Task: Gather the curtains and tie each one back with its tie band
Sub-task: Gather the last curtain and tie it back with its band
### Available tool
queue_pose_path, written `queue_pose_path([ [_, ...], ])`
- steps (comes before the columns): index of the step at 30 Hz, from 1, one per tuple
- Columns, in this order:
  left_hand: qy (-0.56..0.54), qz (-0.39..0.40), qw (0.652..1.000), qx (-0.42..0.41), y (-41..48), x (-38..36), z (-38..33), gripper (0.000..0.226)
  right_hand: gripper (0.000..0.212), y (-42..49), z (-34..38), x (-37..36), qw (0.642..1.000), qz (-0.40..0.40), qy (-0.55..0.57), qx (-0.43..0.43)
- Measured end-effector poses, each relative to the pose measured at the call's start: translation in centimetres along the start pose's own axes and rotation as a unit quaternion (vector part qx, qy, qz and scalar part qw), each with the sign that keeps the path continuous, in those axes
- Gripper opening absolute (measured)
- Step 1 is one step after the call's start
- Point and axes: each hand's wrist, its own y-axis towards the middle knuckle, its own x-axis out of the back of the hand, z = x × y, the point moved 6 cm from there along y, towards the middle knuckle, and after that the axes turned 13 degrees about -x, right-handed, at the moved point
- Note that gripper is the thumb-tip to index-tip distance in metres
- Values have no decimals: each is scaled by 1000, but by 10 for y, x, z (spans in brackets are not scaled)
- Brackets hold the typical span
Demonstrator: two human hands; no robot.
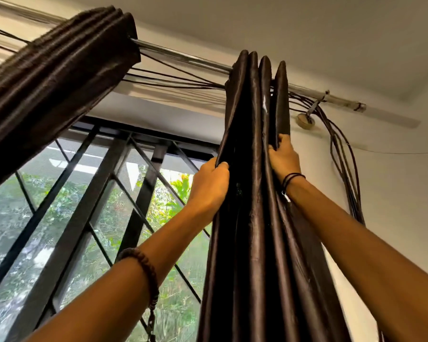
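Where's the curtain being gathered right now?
Head view, right of centre: the dark curtain hangs bunched from the rod, held between left hand and right hand.

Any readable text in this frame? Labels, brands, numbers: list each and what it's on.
None: no word, number, label or sign can be read.
The dark curtain, gripped by the left hand and the right hand, shows only pale scuffs near its top, not letters.
The bunched curtain, rod and window grille carry no print.
The metal charm on the right wrist is too small to tell.
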Motion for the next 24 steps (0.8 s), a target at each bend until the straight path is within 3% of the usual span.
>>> queue_pose_path([
  [3,-5,16,1000,-6,3,1,-3,25,39,-1,15,-10,1000,4,14,19],
  [10,0,-21,1000,1,15,18,-3,25,43,-13,87,-81,980,137,61,132],
  [13,-1,-12,1000,9,8,19,1,23,49,-17,72,-77,987,105,22,121],
  [17,18,11,1000,18,-9,11,1,18,55,-33,42,-50,991,54,51,115],
  [24,74,6,997,37,-58,12,4,14,63,-86,1,-17,987,102,66,106],
])
